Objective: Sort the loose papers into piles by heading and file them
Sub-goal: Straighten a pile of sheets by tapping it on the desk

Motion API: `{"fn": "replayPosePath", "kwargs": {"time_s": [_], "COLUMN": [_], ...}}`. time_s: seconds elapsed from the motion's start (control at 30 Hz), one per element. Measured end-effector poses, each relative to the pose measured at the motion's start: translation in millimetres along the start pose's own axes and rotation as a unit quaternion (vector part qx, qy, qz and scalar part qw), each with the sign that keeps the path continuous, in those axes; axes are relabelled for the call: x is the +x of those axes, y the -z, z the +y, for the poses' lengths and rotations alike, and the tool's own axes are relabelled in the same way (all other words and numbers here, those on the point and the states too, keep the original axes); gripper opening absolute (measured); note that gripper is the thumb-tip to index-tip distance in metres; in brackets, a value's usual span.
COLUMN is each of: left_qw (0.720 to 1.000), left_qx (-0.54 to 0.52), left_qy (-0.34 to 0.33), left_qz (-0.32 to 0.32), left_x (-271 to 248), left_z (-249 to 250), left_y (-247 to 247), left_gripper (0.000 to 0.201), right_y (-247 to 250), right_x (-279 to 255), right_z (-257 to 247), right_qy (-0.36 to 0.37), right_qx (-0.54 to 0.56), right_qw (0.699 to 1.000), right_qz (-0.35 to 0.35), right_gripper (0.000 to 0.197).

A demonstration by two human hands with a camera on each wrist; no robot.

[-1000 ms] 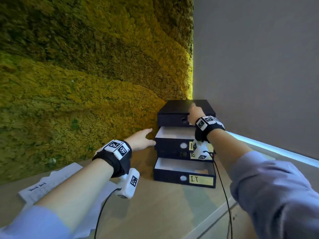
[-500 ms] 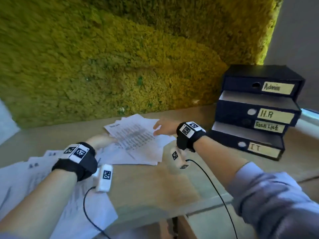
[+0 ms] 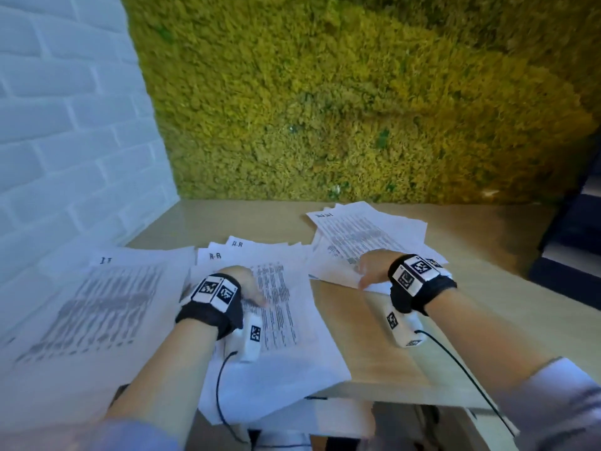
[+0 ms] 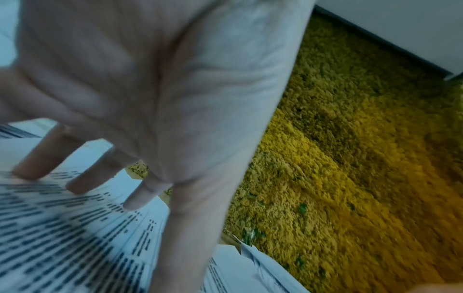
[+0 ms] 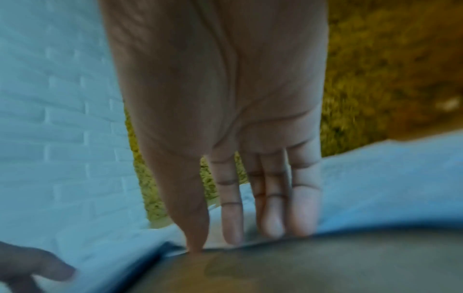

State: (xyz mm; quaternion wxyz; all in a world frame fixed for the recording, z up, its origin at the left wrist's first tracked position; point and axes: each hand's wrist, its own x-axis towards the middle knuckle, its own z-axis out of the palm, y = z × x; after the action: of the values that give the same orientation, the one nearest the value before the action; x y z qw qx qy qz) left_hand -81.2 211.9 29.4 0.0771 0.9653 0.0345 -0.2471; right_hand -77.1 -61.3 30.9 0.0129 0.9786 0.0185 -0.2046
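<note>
From the head view there are three piles on the desk point(image 3: 383, 349): the IT pile point(image 3: 97, 304) far left, the H.R pile point(image 3: 279, 288) under the left hand point(image 3: 245, 284), and a right-hand pile point(image 3: 367, 236) whose heading's too blurry to read, with the right hand point(image 3: 374, 266) at its near edge, so that hand's nearest and the sheets' long axis runs away from it. Left wrist view: fingers point(image 4: 105, 170) straight and spread, tips on print, gripping nothing. Right wrist view: fingers point(image 5: 231, 208) straight on the paper edge, thumb tip at the desk, nothing held.
</note>
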Motion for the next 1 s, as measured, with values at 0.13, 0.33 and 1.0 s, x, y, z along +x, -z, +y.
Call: {"fn": "replayPosePath", "kwargs": {"time_s": [0.13,0.33,1.0], "left_qw": [0.995,0.99,0.663], "left_qx": [-0.072,-0.121,-0.599], "left_qy": [0.004,0.024,-0.279], "left_qz": [0.066,0.073,0.351], "left_x": [4,-1,-38], "left_z": [-20,-41,-16], "left_y": [0,-4,59], "left_gripper": [0.084,0.076,0.038], "right_y": [-17,-27,59], "right_x": [4,5,-97], "right_z": [-44,-97,-26], "right_qy": [0.047,0.051,0.247], "right_qx": [0.252,0.402,0.635], "right_qw": [0.966,0.914,0.677], "right_qz": [-0.025,-0.025,0.279], "right_gripper": [0.031,0.033,0.041]}}
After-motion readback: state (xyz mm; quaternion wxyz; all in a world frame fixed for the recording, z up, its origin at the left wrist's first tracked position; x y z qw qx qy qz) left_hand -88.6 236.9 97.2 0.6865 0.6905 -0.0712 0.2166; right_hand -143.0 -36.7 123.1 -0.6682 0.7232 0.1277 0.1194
